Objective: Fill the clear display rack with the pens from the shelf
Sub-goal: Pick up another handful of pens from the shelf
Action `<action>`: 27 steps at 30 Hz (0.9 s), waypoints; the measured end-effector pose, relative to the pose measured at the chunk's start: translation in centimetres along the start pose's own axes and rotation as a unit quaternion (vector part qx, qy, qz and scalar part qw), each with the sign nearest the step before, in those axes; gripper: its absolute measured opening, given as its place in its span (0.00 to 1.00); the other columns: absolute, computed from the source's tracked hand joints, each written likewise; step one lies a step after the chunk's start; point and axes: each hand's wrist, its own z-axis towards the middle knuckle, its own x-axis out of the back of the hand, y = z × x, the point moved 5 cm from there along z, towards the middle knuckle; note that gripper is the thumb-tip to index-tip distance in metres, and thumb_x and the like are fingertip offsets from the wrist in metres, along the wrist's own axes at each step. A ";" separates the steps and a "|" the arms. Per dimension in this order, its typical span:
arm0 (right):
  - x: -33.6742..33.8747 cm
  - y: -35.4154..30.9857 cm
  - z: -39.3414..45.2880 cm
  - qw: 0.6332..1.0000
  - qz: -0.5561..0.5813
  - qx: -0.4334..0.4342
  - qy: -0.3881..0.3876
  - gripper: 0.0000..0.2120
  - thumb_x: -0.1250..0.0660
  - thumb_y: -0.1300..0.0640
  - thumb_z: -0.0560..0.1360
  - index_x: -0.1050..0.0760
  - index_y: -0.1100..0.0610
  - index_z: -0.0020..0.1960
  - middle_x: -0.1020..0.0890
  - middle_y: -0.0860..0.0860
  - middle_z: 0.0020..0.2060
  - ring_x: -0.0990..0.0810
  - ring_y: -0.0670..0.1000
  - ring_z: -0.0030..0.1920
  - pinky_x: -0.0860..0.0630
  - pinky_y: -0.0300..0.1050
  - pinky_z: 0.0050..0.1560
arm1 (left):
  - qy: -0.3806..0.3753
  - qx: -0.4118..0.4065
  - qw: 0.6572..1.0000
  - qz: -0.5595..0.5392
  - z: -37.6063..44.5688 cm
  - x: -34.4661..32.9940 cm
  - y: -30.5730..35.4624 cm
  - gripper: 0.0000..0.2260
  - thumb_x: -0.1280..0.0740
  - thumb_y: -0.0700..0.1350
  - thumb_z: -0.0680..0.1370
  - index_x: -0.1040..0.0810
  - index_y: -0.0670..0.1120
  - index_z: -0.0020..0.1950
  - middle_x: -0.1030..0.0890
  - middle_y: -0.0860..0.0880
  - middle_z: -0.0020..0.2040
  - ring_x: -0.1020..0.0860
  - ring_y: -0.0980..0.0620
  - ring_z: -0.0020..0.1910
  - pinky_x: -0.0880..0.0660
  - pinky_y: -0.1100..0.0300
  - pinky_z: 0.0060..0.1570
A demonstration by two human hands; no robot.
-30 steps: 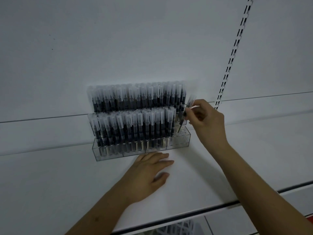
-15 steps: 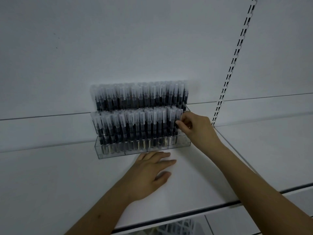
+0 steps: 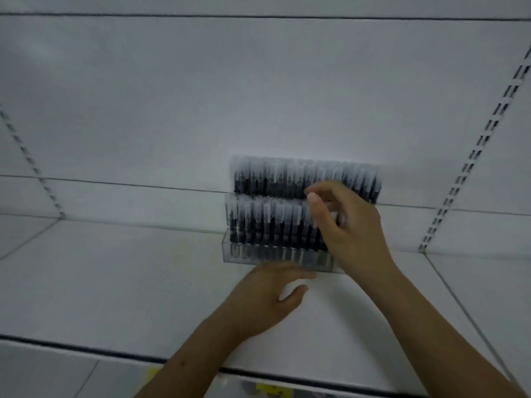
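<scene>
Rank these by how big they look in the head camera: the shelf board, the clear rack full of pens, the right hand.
1. shelf board
2. clear rack
3. right hand, though it is nearer the camera, so it looks bigger than it is.

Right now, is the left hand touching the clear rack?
Cannot tell. In the head view the left hand lies flat on the shelf, fingertips at the clear rack's front wall, but blur hides any contact or gap.

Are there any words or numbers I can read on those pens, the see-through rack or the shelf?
None can be read.
Black pens with clear caps: blurred, no print legible.
Clear plastic display rack: no label visible.
Yellow tags below the white shelf's edge: too blurred.
</scene>
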 end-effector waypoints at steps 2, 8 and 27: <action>-2.3 -2.6 1.8 0.996 0.076 0.032 -0.037 0.22 0.44 0.37 0.78 0.26 0.49 0.65 0.21 0.39 0.54 0.23 0.38 0.56 0.27 0.35 0.57 | 0.096 0.053 0.994 0.018 -1.8 2.7 -0.3 0.14 0.40 0.52 0.81 0.25 0.57 0.67 0.25 0.62 0.64 0.29 0.66 0.61 0.36 0.70 0.64; -12.8 -10.4 4.2 0.968 0.177 0.141 -0.112 0.26 0.46 0.39 0.81 0.39 0.47 0.76 0.32 0.34 0.69 0.34 0.38 0.70 0.34 0.44 0.71 | 0.251 0.234 0.932 0.116 -10.6 8.6 -5.3 0.22 0.47 0.60 0.78 0.33 0.60 0.72 0.31 0.61 0.70 0.34 0.63 0.68 0.39 0.67 0.68; -49.9 -37.7 7.7 0.935 0.203 0.207 -0.205 0.28 0.46 0.40 0.81 0.41 0.51 0.78 0.35 0.44 0.75 0.38 0.42 0.74 0.40 0.41 0.73 | 0.353 0.374 0.845 0.148 -36.4 33.0 -28.9 0.20 0.38 0.54 0.80 0.33 0.56 0.71 0.30 0.57 0.68 0.32 0.59 0.66 0.37 0.66 0.65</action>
